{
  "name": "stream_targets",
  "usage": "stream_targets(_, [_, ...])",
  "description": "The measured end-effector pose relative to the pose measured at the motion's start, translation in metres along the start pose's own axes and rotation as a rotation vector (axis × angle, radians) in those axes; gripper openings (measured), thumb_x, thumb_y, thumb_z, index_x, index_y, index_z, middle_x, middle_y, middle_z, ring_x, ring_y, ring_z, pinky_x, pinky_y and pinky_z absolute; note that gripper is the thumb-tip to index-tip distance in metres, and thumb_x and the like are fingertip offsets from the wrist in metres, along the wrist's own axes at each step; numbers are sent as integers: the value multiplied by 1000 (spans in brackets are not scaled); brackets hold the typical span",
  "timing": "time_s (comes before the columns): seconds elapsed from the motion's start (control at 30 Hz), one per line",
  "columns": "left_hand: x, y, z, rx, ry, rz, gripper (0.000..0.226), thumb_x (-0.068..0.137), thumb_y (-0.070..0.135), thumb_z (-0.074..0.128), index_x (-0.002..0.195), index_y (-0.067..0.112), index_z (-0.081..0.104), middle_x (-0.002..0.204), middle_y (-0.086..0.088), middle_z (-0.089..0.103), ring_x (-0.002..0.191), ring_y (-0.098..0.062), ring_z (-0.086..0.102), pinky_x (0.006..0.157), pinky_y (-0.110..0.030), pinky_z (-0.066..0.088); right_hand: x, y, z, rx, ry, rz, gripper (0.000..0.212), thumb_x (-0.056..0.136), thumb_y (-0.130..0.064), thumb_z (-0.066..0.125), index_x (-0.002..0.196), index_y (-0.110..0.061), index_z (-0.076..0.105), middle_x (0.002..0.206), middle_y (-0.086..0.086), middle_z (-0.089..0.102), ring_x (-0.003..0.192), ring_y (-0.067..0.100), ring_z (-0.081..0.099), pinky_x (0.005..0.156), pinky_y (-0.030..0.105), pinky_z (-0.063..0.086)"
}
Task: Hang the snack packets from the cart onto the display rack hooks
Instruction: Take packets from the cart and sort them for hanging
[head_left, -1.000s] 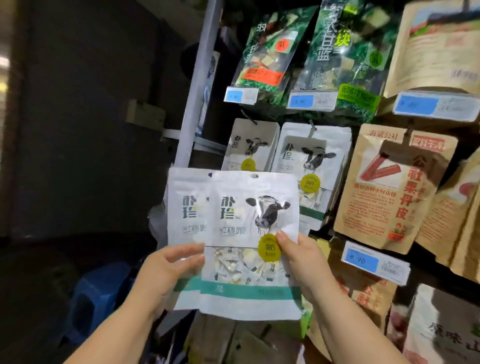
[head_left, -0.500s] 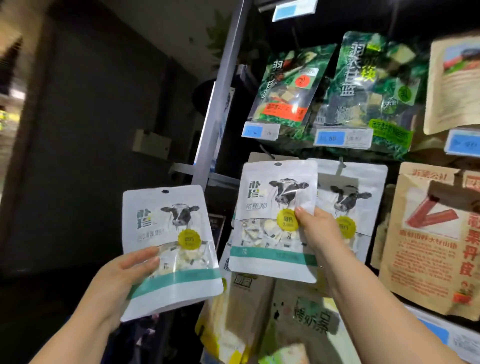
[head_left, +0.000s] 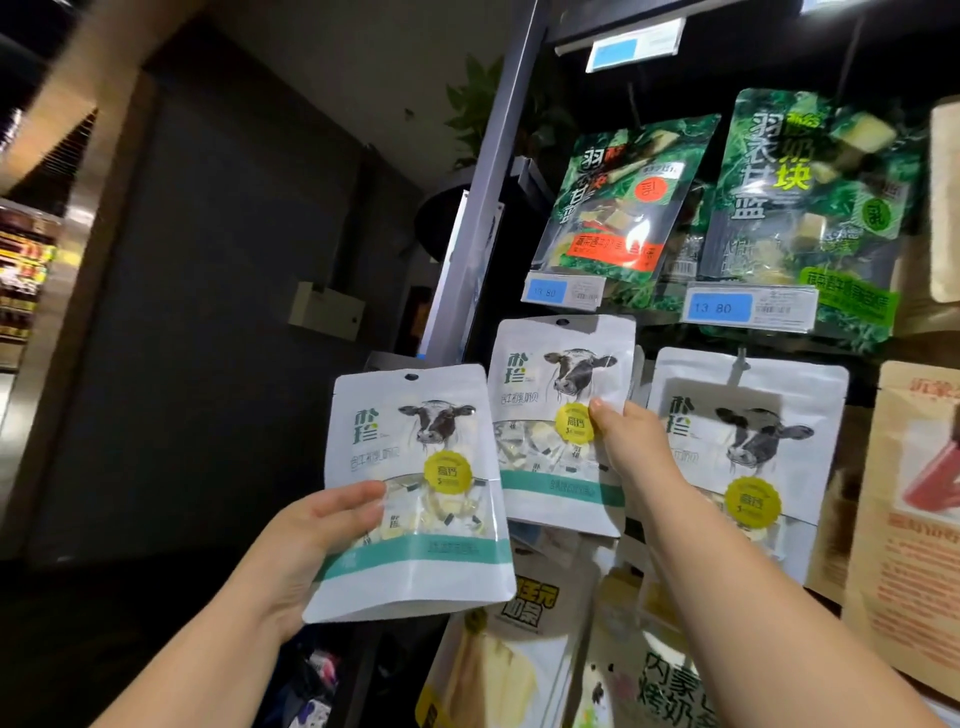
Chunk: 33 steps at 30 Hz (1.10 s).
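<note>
Around my hands: two green kale packets (head_left: 623, 208) (head_left: 810, 208) hang on the row above. Brown paper packets (head_left: 909, 519) hang at the far right, and yellow-and-white packets (head_left: 509, 670) on the row below.
In the way: a blue price tag (head_left: 563, 292) sits just above the top edge of the packet I am raising. The punched hole of that packet is close under the tag.
Right hand (head_left: 631, 441): pinches a white cow packet (head_left: 550, 415) at its right edge, thumb beside the yellow seal. I hold it up against the rack, just left of the hung cow packet (head_left: 748, 457).
Left hand (head_left: 311, 540): grips a second cow packet (head_left: 415, 483) by its lower left, thumb across the front. It is lower and left of the rack, and its right edge overlaps the first packet's lower corner.
Count: three cow packets, one in each hand and one on its hook (head_left: 740, 364); two green packets; three blue price tags.
Rack: a dark display with a grey upright post (head_left: 498, 171) at its left edge.
Room: dim, with a dark wall to the left carrying a small pale box (head_left: 327, 310). Lit shelves (head_left: 26, 270) show far left.
</note>
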<state>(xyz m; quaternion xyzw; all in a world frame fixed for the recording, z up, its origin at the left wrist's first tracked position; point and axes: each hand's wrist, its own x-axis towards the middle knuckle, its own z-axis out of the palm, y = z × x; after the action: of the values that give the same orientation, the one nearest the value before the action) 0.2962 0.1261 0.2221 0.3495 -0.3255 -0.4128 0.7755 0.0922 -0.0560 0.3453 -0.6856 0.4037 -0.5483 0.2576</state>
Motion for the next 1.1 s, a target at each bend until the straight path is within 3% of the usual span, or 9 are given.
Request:
stream_targets(0.2, [15, -1, 3, 25, -45, -11, 34, 75, -1, 68, 108, 5, 66, 93, -22, 73, 81, -37, 72, 55, -37, 60, 10, 4, 10, 14, 32, 8, 27, 97, -30, 54, 73, -18, 56, 80, 7, 62, 78, 27, 56, 71, 35, 42])
stream_targets(0.37, [30, 0, 8, 21, -103, -12, 41, 70, 2, 70, 110, 5, 65, 97, -21, 73, 86, -39, 71, 56, -37, 60, 21, 9, 13, -12, 41, 41, 24, 98, -31, 52, 80, -17, 59, 87, 8, 64, 85, 29, 59, 76, 39, 46])
stream_targets(0.5, [44, 0, 20, 17, -152, -8, 41, 71, 2, 70, 111, 4, 65, 100, -22, 72, 91, -40, 70, 59, -38, 61, 28, 13, 12, -137, 47, 72, 30, 100, -32, 46, 112, -6, 57, 106, 11, 61, 97, 32, 56, 86, 40, 47])
stream_targets(0.67, [65, -2, 45, 15, -201, -14, 41, 68, 4, 71, 108, 5, 66, 100, -22, 72, 95, -41, 67, 74, -45, 58, 5, 10, 9, -101, 169, -164, 65, 96, -32, 55, 150, -15, 21, 146, 11, 39, 124, 29, 48, 99, 38, 40])
stream_targets(0.73, [73, -3, 54, 18, -228, -21, 38, 67, 3, 71, 105, 5, 66, 100, -23, 72, 97, -42, 66, 77, -46, 56, -11, 7, 4, -88, 221, -344, 63, 95, -41, 52, 147, -18, 25, 139, 6, 41, 125, 23, 43, 98, 37, 38])
stream_targets(0.77, [77, -3, 59, 21, -242, -27, 36, 68, 2, 70, 104, 6, 67, 101, -23, 72, 96, -42, 66, 77, -46, 56, -17, 7, 1, -69, 207, -399, 59, 94, -46, 49, 143, -19, 30, 125, 2, 49, 115, 19, 49, 92, 35, 40])
stream_targets(0.87, [87, -4, 73, 25, -274, -40, 29, 72, -1, 69, 100, 6, 68, 105, -25, 70, 101, -43, 64, 78, -47, 55, -27, 4, -3, -48, 23, -343, 52, 96, -48, 48, 140, -25, 30, 90, -8, 51, 84, 11, 53, 74, 32, 40])
stream_targets(1.0, [97, -3, 86, 34, -318, -39, 33, 67, 3, 71, 100, 8, 68, 99, -21, 73, 96, -39, 67, 78, -46, 56, -27, 6, -8, -175, -32, -323, 70, 89, -45, 62, 147, -33, 26, 139, -12, 43, 127, 12, 41, 104, 36, 36])
stream_targets(1.1, [102, -1, 92, 44, -346, -30, 32, 71, 1, 70, 101, 7, 67, 96, -20, 74, 89, -35, 69, 76, -45, 57, -27, 5, -9, -160, -75, -340, 66, 91, -38, 64, 147, -35, 29, 151, -15, 35, 137, 10, 36, 105, 29, 32])
